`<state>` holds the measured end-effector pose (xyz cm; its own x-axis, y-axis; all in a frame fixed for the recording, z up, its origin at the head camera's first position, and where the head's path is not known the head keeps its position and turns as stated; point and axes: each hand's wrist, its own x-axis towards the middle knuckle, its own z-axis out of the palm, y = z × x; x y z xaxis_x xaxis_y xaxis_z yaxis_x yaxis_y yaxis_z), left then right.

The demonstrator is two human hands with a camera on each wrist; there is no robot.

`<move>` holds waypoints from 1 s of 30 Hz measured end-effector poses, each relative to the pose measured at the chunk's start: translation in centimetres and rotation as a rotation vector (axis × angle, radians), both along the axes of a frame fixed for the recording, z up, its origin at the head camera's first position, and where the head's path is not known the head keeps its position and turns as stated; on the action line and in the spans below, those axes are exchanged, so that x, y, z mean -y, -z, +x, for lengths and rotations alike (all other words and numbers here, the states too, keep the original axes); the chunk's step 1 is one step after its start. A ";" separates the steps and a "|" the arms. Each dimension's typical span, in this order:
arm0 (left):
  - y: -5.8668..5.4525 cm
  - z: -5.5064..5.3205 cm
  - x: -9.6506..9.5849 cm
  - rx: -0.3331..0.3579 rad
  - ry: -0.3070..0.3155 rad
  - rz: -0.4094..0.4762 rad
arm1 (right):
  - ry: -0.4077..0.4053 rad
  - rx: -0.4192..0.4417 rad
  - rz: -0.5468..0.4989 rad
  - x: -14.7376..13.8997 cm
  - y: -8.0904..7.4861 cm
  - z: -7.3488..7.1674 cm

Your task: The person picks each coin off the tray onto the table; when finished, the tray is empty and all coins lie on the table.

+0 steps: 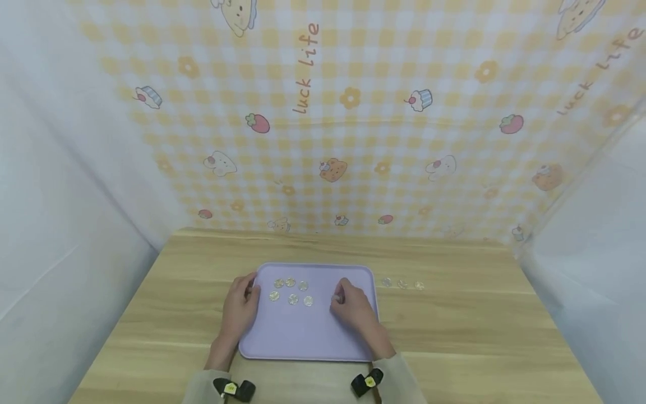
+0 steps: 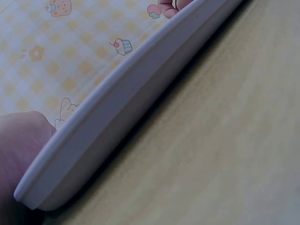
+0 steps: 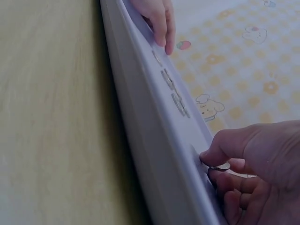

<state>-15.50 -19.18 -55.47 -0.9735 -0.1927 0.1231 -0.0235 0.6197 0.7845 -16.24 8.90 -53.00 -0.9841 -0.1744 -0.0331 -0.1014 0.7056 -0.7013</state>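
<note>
A lilac tray (image 1: 287,336) lies on the table. Several shiny round coins (image 1: 293,299) sit in two rows on its left half. My left hand (image 1: 239,308) grips the tray's left rim, with fingers curled at the edge; much of this hand is hidden behind the rim in the left wrist view. Over the tray's right half, my right hand (image 1: 355,308) pinches a coin (image 3: 221,166) between thumb and fingers, low against the tray surface. Whether that coin touches the tray I cannot tell.
Three more coins (image 1: 402,284) lie in a row on the wooden table (image 1: 454,325), just right of the tray. A yellow checked cloth (image 1: 353,134) hangs behind the table. Pale sheets (image 1: 60,196) hang on both sides.
</note>
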 end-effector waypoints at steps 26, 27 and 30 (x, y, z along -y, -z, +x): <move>0.1 0.1 0.0 -0.011 0.003 -0.006 | -0.200 0.032 -0.019 -1.8 -0.2 -0.4; 0.1 0.1 0.0 -0.012 0.002 -0.004 | -0.196 0.033 -0.024 -1.8 -0.2 -0.4; 0.0 0.1 0.0 -0.009 0.001 -0.004 | -0.192 0.019 -0.033 -1.8 0.0 -0.4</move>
